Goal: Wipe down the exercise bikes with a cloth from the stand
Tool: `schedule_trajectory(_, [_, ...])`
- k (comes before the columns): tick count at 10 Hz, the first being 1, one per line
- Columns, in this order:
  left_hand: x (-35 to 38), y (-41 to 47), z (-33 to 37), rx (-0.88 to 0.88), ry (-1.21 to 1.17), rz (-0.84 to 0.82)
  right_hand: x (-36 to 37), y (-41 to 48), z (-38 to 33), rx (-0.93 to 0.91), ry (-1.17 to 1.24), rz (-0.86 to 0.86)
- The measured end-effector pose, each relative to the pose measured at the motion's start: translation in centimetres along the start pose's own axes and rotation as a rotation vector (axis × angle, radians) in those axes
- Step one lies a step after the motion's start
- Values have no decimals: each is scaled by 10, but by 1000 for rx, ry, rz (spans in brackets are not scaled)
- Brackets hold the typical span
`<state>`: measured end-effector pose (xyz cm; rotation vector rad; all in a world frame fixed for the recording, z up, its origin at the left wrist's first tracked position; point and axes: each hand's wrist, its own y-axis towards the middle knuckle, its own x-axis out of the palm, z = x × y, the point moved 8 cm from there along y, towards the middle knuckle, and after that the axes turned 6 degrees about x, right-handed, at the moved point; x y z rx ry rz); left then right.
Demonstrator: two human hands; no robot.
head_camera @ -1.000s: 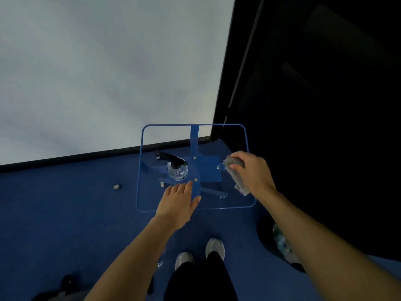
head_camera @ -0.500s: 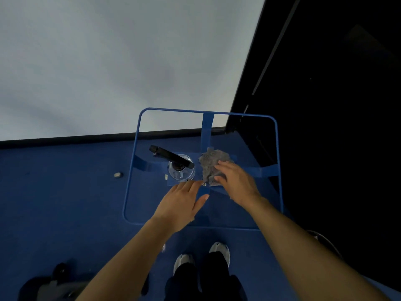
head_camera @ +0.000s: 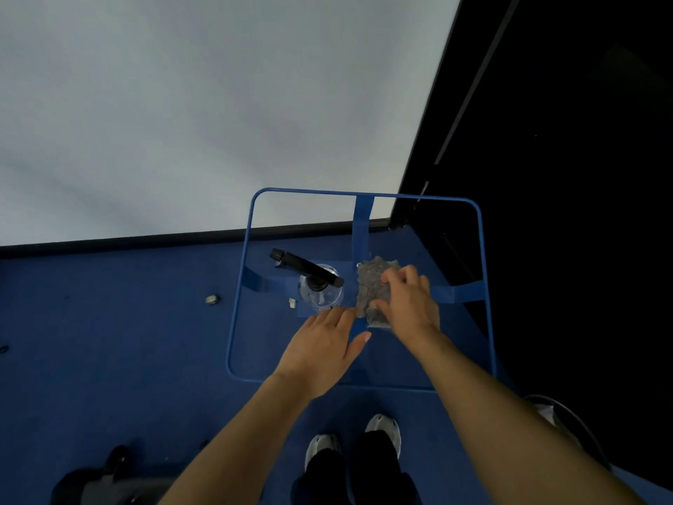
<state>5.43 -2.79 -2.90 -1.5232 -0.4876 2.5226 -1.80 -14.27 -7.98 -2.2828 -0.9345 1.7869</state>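
1. Two bare hands reach out over a small stand (head_camera: 236, 304) that has a blue tube frame and a clear top, seen from straight above.
2. The left hand (head_camera: 324, 344) lies palm down with its fingers straight and close together. The thumb is spread out to the right, and the hand holds nothing.
3. The left fingertips point away from the person. They end just beside the near left corner of the cloth (head_camera: 371, 282) and just in front of the spray bottle (head_camera: 322, 295).
4. The right hand (head_camera: 408, 304) is on top of the cloth with its knuckles raised. Its fingers are bent down onto the fabric and its thumb is tucked against the cloth's near edge, so it grips the cloth.
5. The two hands are close together but do not touch. Both forearms come in from the lower edge, the right one at a steeper slant.
6. The cloth is grey and rumpled. It lies on the stand's clear top near the middle, over the blue cross brace, and its far half is uncovered.
7. The spray bottle stands upright just left of the cloth. It has a clear body and a black trigger head that points left.
8. Under the stand is a blue carpet floor (head_camera: 127, 340) with a small pale object (head_camera: 212, 299) lying on it to the left.
9. Two light shoes (head_camera: 322, 450) show at the bottom, between the arms.
10. A white wall (head_camera: 218, 103) fills the upper left.
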Motion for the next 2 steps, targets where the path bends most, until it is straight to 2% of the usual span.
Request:
schedule_trajectory(1, [-5,-4,-2,1,4,39,-5,-1,-6,38,14,55])
schedule_trajectory(2, [-8,-13,-1,4,22,9,-20,-13,-13,32,83,92])
